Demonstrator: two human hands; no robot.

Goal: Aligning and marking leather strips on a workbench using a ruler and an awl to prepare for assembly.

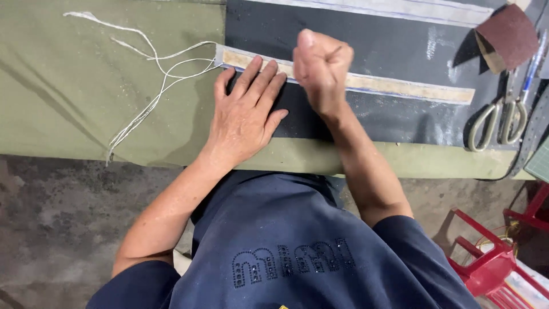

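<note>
From the head camera, a dark, smooth sheet (389, 120) lies flat on the counter (68, 91), which is covered in olive-green woven cloth, and a long tan strip (400, 87) with pale edges runs along it — its long axis goes left to right, dipping slightly toward the right. The left hand (243, 117) lies palm-down on the sheet at the strip's left end, fingers (260, 80) straight and slightly spread, while the right hand (321, 68) is balled into a fist on the strip just beside it — I cannot tell whether it pinches anything. Loose white cord (154, 80) curls off the strip's left end, and metal scissors (503, 120), a blue pen (532, 68) and a dark-red rough-looking scrap (509, 34) lie at the far right.
</note>
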